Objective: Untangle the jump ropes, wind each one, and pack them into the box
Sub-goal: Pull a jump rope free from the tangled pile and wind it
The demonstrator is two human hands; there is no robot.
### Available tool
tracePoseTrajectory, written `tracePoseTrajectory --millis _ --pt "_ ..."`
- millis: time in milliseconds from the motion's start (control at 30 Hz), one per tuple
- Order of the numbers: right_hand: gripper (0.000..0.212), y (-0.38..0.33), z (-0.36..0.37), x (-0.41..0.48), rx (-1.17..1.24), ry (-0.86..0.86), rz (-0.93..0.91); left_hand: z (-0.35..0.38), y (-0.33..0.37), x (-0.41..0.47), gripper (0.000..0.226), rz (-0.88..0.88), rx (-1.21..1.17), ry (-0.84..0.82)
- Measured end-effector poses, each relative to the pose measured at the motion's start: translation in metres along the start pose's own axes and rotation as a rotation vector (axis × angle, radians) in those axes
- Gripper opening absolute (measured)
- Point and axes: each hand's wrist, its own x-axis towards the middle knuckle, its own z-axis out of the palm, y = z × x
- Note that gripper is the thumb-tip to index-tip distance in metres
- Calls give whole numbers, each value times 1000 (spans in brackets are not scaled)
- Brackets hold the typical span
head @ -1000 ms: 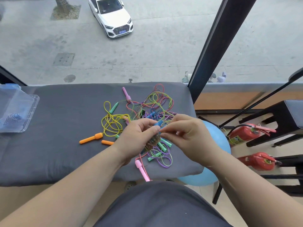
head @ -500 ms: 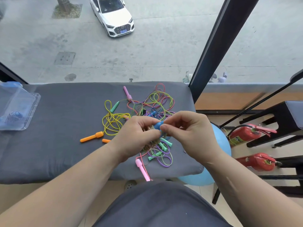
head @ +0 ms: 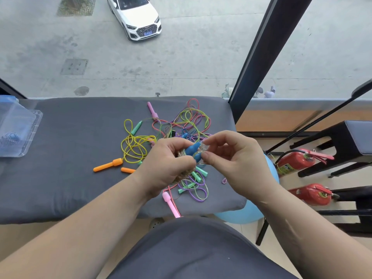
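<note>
Wound rope: a brownish rope coiled into a tight bundle, held up over the near right part of the bench, above the loose tangle.
Blue handles: two blue handles stick out of the top of the bundle, between the two hands.
Left hand: the left hand has its fingers curled round the bundle, clamped on it.
Right hand: the right hand has thumb and forefinger pinched together on the blue handles; the other fingers are bent and spread.
Tangle: ropes in yellow, green, pink and purple lie knotted on the grey bench, with orange, green and pink handles scattered round them.
Box: a clear plastic box sits at the bench's far left, well apart from the hands, with a blue wound rope inside.
Floor, right: two red fire extinguishers and a blue ball.
</note>
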Motion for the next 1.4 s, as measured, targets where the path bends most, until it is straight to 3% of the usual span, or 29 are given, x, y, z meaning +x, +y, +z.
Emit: tracePoseTrajectory --millis 200,367,533,700,833,1000,1167,1400 --pt "11 -6 -9 -2 244 -86 37 -3 3 -3 33 8 28 -109" --pt "12 -9 -9 3 451 -165 239 -3 6 -4 17 13 68 -140" --pt "13 -10 -1 5 344 -77 363 -6 0 -3 19 13 159 -74" --pt "16 -9 17 0 164 160 254 -6 -2 0 18 65 312 -28" --pt "6 -7 20 -3 113 216 211 0 -4 3 8 103 336 47" --pt "13 -12 19 1 184 195 261 0 -1 5 28 123 287 76" --pt "17 -13 9 8 448 162 469 10 3 12 23 167 403 89" --pt "13 -12 2 16 374 46 548 14 -4 11 27 212 436 177"
